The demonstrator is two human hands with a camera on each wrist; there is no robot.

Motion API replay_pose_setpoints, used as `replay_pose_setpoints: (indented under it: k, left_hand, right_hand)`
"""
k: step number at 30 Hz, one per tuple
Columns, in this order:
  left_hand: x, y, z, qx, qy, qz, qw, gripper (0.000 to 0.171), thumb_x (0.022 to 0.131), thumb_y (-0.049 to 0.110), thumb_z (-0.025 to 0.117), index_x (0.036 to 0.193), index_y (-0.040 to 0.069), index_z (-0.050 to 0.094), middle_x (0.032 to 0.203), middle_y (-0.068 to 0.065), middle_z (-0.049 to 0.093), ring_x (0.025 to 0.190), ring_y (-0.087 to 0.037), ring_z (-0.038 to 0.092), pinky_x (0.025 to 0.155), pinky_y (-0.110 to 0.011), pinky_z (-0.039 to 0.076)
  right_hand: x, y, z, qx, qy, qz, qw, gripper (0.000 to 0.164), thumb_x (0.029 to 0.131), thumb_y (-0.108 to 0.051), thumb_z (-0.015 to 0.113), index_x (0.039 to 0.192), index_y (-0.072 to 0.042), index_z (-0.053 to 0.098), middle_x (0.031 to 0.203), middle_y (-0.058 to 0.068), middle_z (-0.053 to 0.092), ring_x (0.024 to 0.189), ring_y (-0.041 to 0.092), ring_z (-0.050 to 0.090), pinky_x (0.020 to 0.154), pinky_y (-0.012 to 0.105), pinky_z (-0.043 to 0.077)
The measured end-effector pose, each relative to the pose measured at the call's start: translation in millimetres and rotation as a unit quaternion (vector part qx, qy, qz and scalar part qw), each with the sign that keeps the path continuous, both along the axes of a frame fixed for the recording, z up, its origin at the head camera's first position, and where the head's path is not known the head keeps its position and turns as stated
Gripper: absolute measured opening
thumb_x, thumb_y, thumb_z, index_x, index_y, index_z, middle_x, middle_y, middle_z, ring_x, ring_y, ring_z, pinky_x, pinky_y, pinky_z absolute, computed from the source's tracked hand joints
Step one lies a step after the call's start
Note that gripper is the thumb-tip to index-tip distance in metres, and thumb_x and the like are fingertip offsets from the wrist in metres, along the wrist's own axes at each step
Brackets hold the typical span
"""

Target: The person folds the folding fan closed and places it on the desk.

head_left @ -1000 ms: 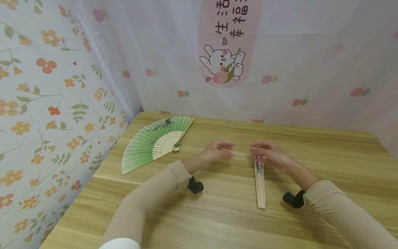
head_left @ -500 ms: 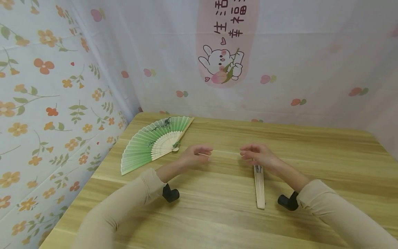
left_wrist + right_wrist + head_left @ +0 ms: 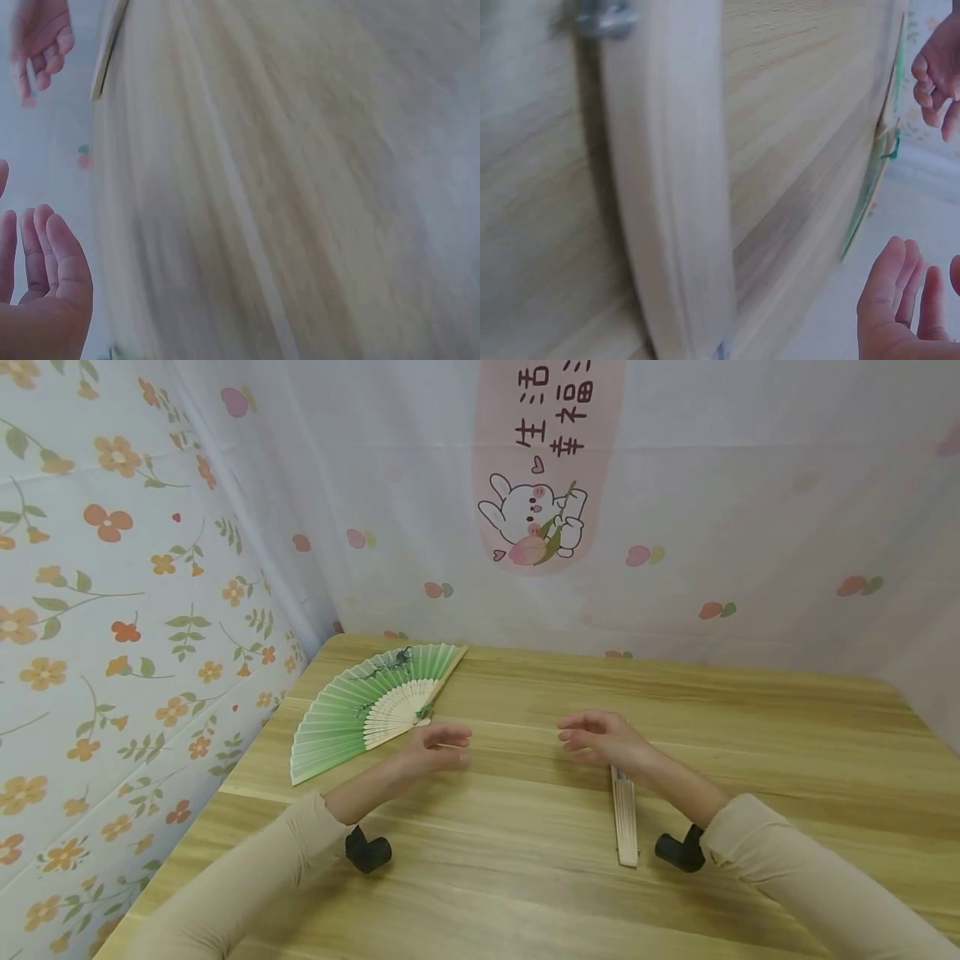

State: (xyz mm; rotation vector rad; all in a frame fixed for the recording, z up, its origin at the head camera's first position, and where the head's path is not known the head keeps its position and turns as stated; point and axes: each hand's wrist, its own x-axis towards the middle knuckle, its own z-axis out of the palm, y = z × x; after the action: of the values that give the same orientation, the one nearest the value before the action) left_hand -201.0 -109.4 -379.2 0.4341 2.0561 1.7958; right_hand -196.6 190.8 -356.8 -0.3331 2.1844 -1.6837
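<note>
A green folding fan [image 3: 337, 714] lies spread out on the table at the back left, its pale ribs meeting near a green tassel. My left hand [image 3: 423, 752] hovers just in front of that fan's pivot, fingers loosely bent and holding nothing. Toward the right, a folded fan [image 3: 624, 822] lies lengthwise on the tabletop, with its far end hidden under my right hand [image 3: 603, 742]. That hand is held above it with relaxed fingers and nothing in its grasp. In the right wrist view the folded fan [image 3: 671, 187] runs large and blurred beside the hand.
The wooden table [image 3: 495, 877] has a back edge meeting a white printed curtain [image 3: 675, 510]. A flowered cloth [image 3: 135, 635] hangs along the left side. Black wrist mounts [image 3: 369, 850] sit under both sleeves.
My left hand has drawn left and slightly nearer, toward the open fan. The right hand has shifted a little left and nearer over the folded fan. Both fans stay put.
</note>
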Motion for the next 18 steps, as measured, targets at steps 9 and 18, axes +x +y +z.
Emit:
replay_pose_setpoints:
  k: [9, 18]
  left_hand:
    - [3.9, -31, 9.2, 0.012, -0.009, 0.067, 0.9976, 0.048, 0.08, 0.003, 0.061, 0.123, -0.008, 0.044, 0.12, -0.024, 0.047, 0.094, -0.016, 0.054, 0.085, -0.036, 0.046]
    - [6.5, -58, 10.6, 0.019, -0.009, 0.099, 0.9948, 0.051, 0.082, 0.002, 0.056, 0.127, -0.011, 0.036, 0.123, -0.028, 0.041, 0.094, -0.017, 0.054, 0.086, -0.037, 0.044]
  right_hand:
    - [-2.7, -14, -0.4, -0.007, -0.006, 0.009, 1.0, 0.04, 0.091, -0.014, 0.049, 0.122, 0.011, 0.041, 0.118, 0.029, 0.046, 0.103, 0.036, 0.05, 0.086, 0.043, 0.044]
    - [-6.3, -32, -2.3, -0.012, -0.005, 0.015, 1.0, 0.038, 0.091, -0.014, 0.05, 0.12, 0.01, 0.044, 0.116, 0.027, 0.049, 0.102, 0.037, 0.051, 0.085, 0.044, 0.045]
